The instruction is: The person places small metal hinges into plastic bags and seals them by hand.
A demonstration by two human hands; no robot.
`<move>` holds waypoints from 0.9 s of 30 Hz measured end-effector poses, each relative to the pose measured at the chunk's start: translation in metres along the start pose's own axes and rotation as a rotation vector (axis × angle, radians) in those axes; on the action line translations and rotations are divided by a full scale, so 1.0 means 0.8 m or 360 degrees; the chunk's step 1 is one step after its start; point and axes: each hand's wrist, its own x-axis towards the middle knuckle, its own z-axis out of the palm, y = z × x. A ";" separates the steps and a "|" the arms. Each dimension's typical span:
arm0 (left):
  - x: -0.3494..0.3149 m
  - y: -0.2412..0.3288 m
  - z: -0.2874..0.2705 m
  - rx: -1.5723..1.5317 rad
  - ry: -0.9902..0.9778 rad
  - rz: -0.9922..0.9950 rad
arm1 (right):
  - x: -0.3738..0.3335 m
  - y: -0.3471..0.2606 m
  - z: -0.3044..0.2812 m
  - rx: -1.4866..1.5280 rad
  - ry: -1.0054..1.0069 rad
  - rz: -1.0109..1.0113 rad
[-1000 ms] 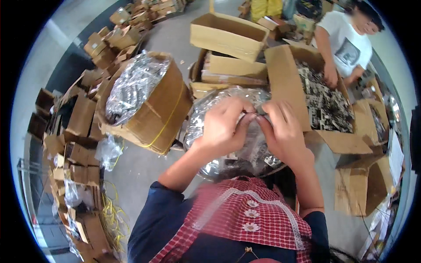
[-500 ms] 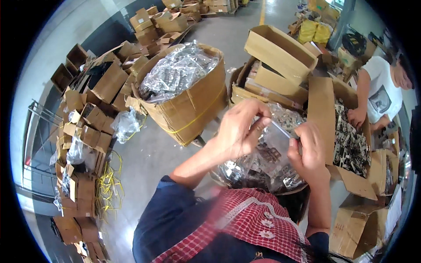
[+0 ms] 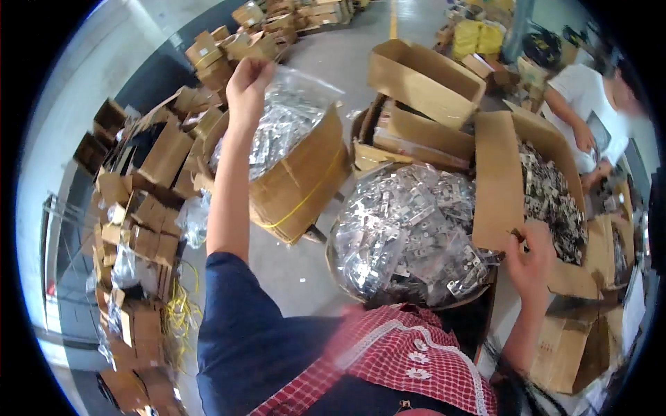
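Note:
My left hand [image 3: 248,82] is stretched far forward over a big cardboard box [image 3: 298,184] bound with yellow strap. Its closed fingers pinch the edge of a clear plastic bag [image 3: 309,84], above a heap of clear bags of metal parts [image 3: 281,135] in that box. My right hand [image 3: 533,255] is at the right with curled fingers, beside the flap of a box of loose metal parts [image 3: 551,201]. Something small and dark shows at its fingertips, too small to name. Between my arms stands a round container heaped with bagged metal parts [image 3: 409,229].
Open cardboard boxes [image 3: 427,80] are stacked ahead. A co-worker in a white shirt [image 3: 583,104] stands at the right. Many cartons [image 3: 149,229] and tangled yellow strapping [image 3: 182,315] line the left. An open carton [image 3: 572,350] sits at lower right.
My hands, close together over the round container before, have parted. The left has swung forward and left with the clear bag; the right has moved right and down, off the bag.

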 end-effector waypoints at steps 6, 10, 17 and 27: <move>-0.059 -0.008 0.113 -0.0325 -0.0515 -0.0440 | -0.091 0.035 -0.104 -0.0349 0.0234 0.0475; -0.114 0.008 0.210 -0.0554 -0.0815 -0.0508 | -0.129 0.073 -0.196 -0.0856 0.0570 0.0973; -0.248 0.169 0.385 -0.0434 -0.1386 0.0286 | -0.299 0.196 -0.298 -0.1663 0.0071 0.1569; -0.420 0.284 0.492 -0.0373 -0.2182 0.1206 | -0.323 0.182 -0.361 0.0351 -0.1697 0.1764</move>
